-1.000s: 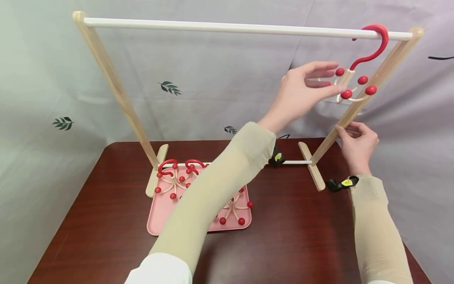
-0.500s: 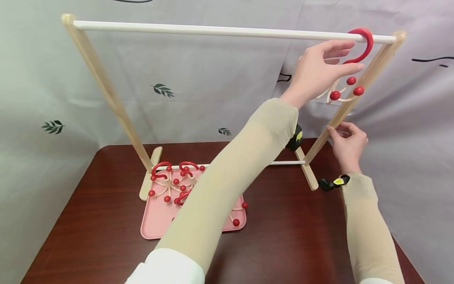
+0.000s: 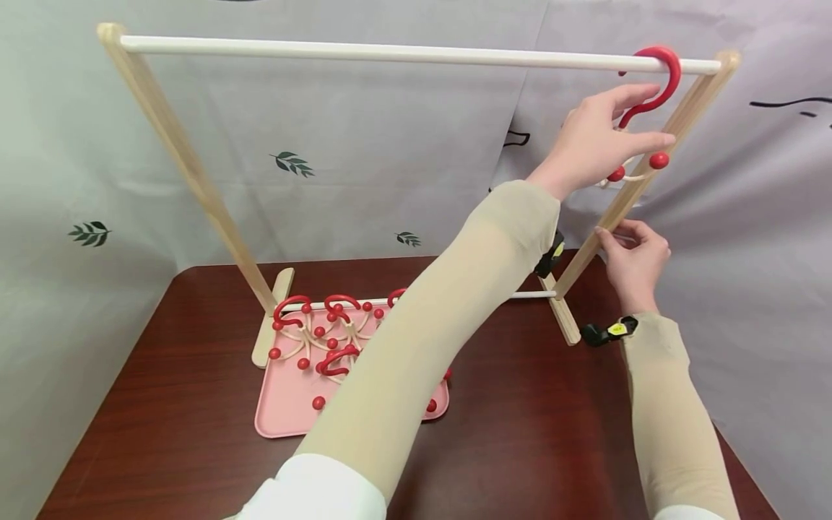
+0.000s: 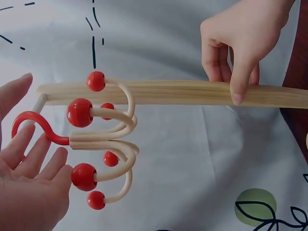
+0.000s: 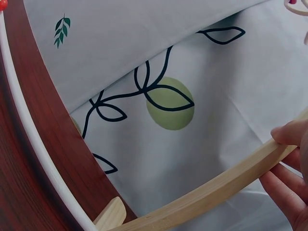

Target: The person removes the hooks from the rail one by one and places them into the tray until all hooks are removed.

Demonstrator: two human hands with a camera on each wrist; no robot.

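Observation:
A rotary hanger (image 4: pixel 96 141) with a red hook and several curved pale prongs tipped with red balls hangs by its hook from the white top rail (image 3: pixel 390 53), near the rail's right end. My left hand (image 3: pixel 598 141) is beside it. In the left wrist view, that hand's fingers are spread behind the hook and stem, with the thumb held apart and not closed around them. Lower down, my right hand (image 3: pixel 637 267) pinches the right wooden post (image 5: pixel 211 192) of the rack between thumb and fingers. Part of the hanger is hidden behind my left hand in the head view.
A pink tray (image 3: pixel 276 408) on the dark red table (image 3: pixel 520 448) bears several similar hangers; my left sleeve covers part of it. The rack's left post (image 3: pixel 188 162) and white lower bar (image 3: pixel 533 295) stand behind. A patterned cloth backdrop surrounds the table.
My left hand has moved from the hanger's prongs up toward its hook and stem, its thumb further from the balls. The right hand keeps its pinch on the post. The head view has shifted slightly.

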